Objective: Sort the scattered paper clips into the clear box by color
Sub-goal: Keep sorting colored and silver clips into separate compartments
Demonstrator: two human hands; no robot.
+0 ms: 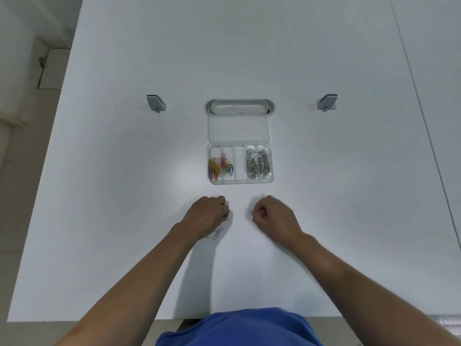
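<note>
A clear box (240, 181) lies open on the white table (124, 221), its lid folded back. Coloured paper clips (219, 167) fill its left compartments, silver clips (258, 163) its right ones, and the middle one looks bare. My left hand (208, 216) rests on the table below the box with fingers curled; a silver clip (226, 218) pokes out at its fingertips. Loose silver clips (217, 233) lie just beneath that hand. My right hand (273, 216) is a closed fist beside it, with nothing visible in it.
A grey oval cable port (272, 106) sits behind the box lid. Two grey brackets (156, 103) (327, 102) stand left and right of it. The table's left edge drops to the floor; a seam (424, 108) runs down the right side.
</note>
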